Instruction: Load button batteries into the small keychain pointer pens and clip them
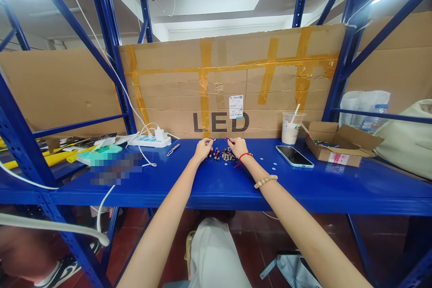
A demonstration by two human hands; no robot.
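Note:
Both my hands reach over the far part of the blue table [216, 184]. My left hand [203, 149] is closed in a pinch, its fingertips on a small thing too tiny to make out. A small purple piece [227, 140] shows at the pinched fingertips of my right hand [238, 147]. Between and just below the hands lies a pile of small shiny pieces [227, 155], some silvery, some dark red and blue. A few pale flat discs [274, 164] lie to the right of my right wrist.
On the right are a phone [294, 156], a drink cup with a straw [290, 129] and an open cardboard box [339, 146]. Leftward stand a white power strip [151, 140] with cables and a small metal tool [173, 150]. Cardboard [168, 94] closes the back; blue posts [110, 45] flank it.

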